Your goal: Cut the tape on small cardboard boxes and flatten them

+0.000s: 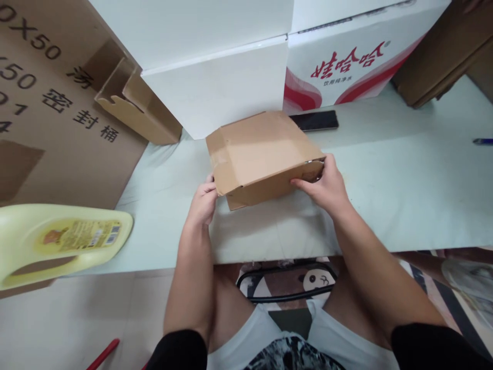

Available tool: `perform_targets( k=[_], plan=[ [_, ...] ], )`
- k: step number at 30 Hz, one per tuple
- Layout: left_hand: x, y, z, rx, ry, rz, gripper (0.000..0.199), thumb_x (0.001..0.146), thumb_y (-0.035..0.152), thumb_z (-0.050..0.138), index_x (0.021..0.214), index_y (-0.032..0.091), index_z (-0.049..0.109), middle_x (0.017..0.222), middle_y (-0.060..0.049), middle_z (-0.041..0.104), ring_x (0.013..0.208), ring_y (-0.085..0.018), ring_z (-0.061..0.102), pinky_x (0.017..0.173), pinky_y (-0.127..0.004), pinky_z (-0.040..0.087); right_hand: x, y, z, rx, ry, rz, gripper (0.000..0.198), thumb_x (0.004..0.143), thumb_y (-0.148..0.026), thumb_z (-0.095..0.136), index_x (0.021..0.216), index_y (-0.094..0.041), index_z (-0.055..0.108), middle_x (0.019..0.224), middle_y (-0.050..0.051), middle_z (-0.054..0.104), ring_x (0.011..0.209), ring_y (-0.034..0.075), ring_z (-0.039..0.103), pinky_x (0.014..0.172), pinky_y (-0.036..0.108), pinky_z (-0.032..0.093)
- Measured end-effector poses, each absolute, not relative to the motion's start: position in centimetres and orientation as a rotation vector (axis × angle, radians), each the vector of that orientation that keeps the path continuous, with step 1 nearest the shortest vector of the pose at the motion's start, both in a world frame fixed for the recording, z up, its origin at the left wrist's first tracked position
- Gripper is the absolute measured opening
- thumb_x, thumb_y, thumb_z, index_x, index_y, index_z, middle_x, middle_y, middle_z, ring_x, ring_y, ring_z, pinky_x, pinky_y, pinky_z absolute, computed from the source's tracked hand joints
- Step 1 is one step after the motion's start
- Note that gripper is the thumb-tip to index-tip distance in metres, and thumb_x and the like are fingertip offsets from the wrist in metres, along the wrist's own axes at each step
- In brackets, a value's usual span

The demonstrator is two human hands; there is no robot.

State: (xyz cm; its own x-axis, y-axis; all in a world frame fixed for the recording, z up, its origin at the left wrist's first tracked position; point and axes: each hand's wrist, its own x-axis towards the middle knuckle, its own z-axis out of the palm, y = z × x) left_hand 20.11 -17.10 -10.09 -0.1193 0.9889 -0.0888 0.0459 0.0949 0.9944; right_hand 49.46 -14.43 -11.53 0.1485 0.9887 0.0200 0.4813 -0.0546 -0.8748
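A brown cardboard box is held between two bare hands over the covered table; whether its bottom is fully supported there cannot be told. By the left hand the box is held at its near left corner, with the fingers curled closely, and their tips are partly hidden by the cardboard. By the right hand the right end is gripped: the thumb is laid on the near wall, and the other fingers are mostly covered by the box. The lid is laid over the top, between the fingers of both hands.

Beyond the right fingers, a dark phone is placed flat, just beside the far edge of the box. Farther beyond them, a white carton with red characters is seen. Well apart, to the right of the right fingers, a pen is seen. To the left of the left fingers, a yellow jug is placed, and beyond it a large printed carton.
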Motion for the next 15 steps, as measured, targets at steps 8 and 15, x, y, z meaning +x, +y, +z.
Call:
perform_targets(
  k=[8,15],
  plan=[
    [17.6,-18.5,-8.0,1.002,1.097,0.678,0.014,0.058,0.022,0.068,0.062,0.014,0.079,0.055,-0.012,0.069,0.052,-0.024,0.067,0.051,-0.032,0.046,50.6,-14.0,-11.4,-1.463,-1.443,1.04,0.054,0.06,-0.044,0.083,0.101,-0.022,0.056,0.095,0.004,0.069,0.084,0.023,0.065,0.073,0.038,0.053],
    [17.3,-16.1,-11.4,1.092,1.592,1.241,0.022,0.07,0.025,0.079,0.091,0.018,0.076,0.09,-0.004,0.077,0.082,-0.017,0.068,0.07,-0.024,0.053,52.1,-14.4,-11.8,-1.072,-1.453,1.554,0.088,0.073,-0.049,0.085,0.148,-0.026,0.045,0.146,0.011,0.061,0.132,0.032,0.06,0.102,0.044,0.057]
  ],
)
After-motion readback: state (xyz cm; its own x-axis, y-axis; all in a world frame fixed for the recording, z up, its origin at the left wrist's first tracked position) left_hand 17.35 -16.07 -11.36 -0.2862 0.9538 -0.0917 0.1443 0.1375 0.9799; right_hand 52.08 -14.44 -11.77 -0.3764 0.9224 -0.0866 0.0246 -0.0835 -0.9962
